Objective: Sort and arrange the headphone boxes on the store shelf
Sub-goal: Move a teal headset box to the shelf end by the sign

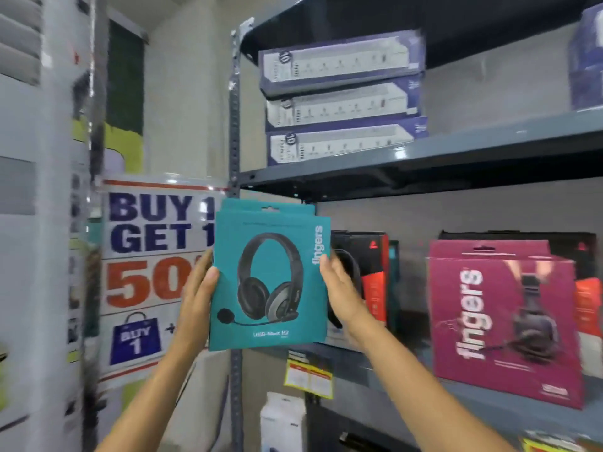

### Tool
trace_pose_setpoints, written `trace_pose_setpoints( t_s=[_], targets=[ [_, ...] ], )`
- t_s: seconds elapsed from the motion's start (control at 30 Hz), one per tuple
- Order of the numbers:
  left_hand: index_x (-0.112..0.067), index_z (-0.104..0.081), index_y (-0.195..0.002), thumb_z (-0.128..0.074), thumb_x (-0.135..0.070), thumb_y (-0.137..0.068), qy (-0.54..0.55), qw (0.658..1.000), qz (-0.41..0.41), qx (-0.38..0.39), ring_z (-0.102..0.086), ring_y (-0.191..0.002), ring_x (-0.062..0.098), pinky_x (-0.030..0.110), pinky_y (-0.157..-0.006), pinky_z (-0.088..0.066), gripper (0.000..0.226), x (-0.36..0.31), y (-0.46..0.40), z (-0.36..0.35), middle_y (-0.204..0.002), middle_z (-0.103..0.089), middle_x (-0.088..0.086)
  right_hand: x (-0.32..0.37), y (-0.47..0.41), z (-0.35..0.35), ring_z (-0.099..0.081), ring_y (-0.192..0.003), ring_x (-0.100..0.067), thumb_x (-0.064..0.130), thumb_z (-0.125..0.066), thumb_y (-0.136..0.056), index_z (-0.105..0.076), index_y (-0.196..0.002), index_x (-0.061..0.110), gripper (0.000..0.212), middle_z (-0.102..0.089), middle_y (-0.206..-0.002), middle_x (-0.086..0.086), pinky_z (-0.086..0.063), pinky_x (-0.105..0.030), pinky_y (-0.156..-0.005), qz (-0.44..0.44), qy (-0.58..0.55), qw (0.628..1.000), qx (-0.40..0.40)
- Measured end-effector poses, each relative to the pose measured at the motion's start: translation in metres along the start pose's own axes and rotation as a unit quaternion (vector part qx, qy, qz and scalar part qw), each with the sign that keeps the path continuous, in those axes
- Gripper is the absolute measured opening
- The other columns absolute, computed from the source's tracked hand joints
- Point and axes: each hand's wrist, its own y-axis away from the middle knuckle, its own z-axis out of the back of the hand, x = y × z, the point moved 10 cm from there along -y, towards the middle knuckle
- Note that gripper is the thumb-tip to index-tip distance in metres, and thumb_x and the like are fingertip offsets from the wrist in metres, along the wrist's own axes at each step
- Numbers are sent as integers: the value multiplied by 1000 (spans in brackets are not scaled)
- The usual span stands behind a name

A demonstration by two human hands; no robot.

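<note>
A teal headphone box (267, 275) with a black headset printed on it is held upright in front of the shelf's left end. A second teal box stands directly behind it, only its top edge showing. My left hand (197, 288) grips the left edge and my right hand (339, 285) grips the right edge. On the middle shelf (489, 396) stand a black and red headphone box (375, 272) behind my right hand and a magenta headphone box (502, 324) further right, with more black and red boxes behind it.
The upper shelf (456, 151) holds three stacked power strip boxes (342, 96). A promotional poster (153, 272) hangs to the left of the steel upright (234, 125). A yellow price tag (308, 376) hangs on the shelf edge, with a white box (284, 419) below it.
</note>
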Motion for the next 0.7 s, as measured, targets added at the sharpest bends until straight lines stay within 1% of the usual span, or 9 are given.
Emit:
trace_pose_setpoints(
  t_s=[0.07, 0.13, 0.23, 0.3, 0.37, 0.43, 0.57, 0.63, 0.7],
  targets=[
    [-24, -46, -137, -42, -40, -92, -47, 999, -9, -25, -67, -96, 23, 25, -70, -59, 49, 14, -1, 33, -120, -63, 6, -41, -14, -41, -64, -103, -4, 47, -32, -100, -57, -125, 28, 40, -68, -123, 4, -50, -21, -88, -62, -75, 995, 22],
    [-30, -46, -136, -44, -47, -89, -101, 993, -26, -48, -66, -99, 18, 26, -75, -58, 50, 22, -1, 61, -120, -61, 1, -78, -25, -72, -65, -110, -12, 59, -25, -96, -64, -122, 26, 57, -71, -119, 1, -51, -28, -92, -116, -130, 984, 24],
    [-22, -43, -141, -43, -55, -85, -151, 986, -24, -62, -62, -108, 22, 40, -85, -57, 65, 43, -5, 88, -128, -57, 9, -110, -41, -106, -61, -118, -27, 61, -17, -96, -63, -124, 21, 67, -68, -124, -12, -47, -41, -103, -169, -198, 965, 37],
    [-20, -39, -144, -42, -57, -85, -154, 985, -8, -72, -59, -115, 25, 53, -93, -53, 70, 60, -9, 98, -135, -54, 10, -122, -51, -117, -61, -118, -30, 60, -18, -96, -60, -128, 19, 67, -67, -125, -14, -45, -48, -105, -180, -225, 957, 41],
    [-23, -37, -146, -42, -58, -85, -154, 986, 6, -69, -55, -121, 28, 58, -97, -48, 70, 76, -15, 95, -139, -50, 10, -130, -60, -115, -63, -115, -30, 61, -21, -95, -62, -126, 19, 66, -69, -123, -12, -49, -48, -101, -182, -234, 954, 35],
    [-28, -35, -146, -42, -57, -87, -134, 989, 17, -58, -55, -122, 30, 60, -97, -48, 67, 90, -20, 84, -141, -47, 8, -138, -68, -109, -66, -111, -28, 63, -23, -95, -64, -124, 21, 66, -71, -120, -10, -54, -43, -92, -184, -239, 953, 29],
    [-31, -31, -148, -42, -59, -87, -110, 993, 30, -32, -54, -125, 27, 58, -98, -48, 68, 113, -29, 52, -144, -45, 4, -154, -77, -76, -69, -105, -25, 65, -26, -93, -66, -122, 25, 63, -73, -116, -7, -57, -39, -80, -194, -213, 958, -17],
    [-36, -32, -145, -42, -64, -85, -101, 994, 35, -7, -54, -125, 18, 53, -98, -50, 67, 123, -31, 31, -144, -46, 0, -161, -78, -50, -68, -105, -26, 65, -26, -93, -65, -122, 25, 63, -73, -117, -7, -57, -41, -83, -192, -193, 961, -50],
    [-43, -31, -143, -41, -66, -84, -81, 995, 55, 21, -50, -129, 13, 49, -103, -48, 65, 136, -32, 9, -147, -42, -5, -167, -78, -29, -65, -111, -27, 66, -26, -93, -63, -125, 25, 64, -70, -123, -8, -52, -46, -95, -196, -175, 962, -74]
  ],
)
